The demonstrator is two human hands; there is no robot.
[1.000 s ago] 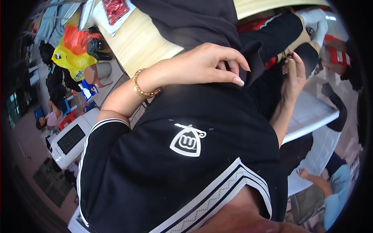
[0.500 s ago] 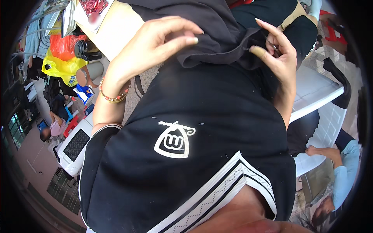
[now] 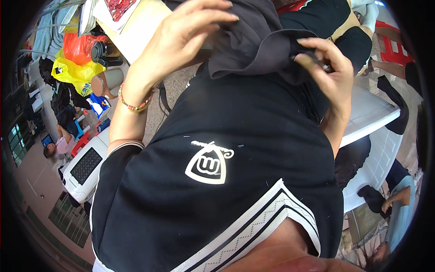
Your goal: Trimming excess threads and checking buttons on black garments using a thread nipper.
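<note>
A dark grey cloth (image 3: 253,50) lies bunched over my lap, its hemmed edge curling toward me. My right hand (image 3: 334,70) pinches the cloth's right end between thumb and fingers. Something small and dark shows among those fingers, too blurred to name, and the thumb tip looks yellowish. Over the cloth's left side my left hand (image 3: 181,38) is raised, fingers loosely bent and apart, with nothing visible in them. A beaded bracelet (image 3: 136,108) circles that wrist.
To the left are a pale tabletop (image 3: 140,25) with papers, a yellow bag (image 3: 77,72), an orange bag (image 3: 81,47) and a white machine (image 3: 74,186). At right stands a white plastic table (image 3: 369,113); beyond it a person in light blue (image 3: 401,213) handles dark cloth.
My left hand has lifted away from the cloth. My right hand has shifted slightly right and down, its fingers closing in on the cloth. The person at right has drawn back with dark cloth.
</note>
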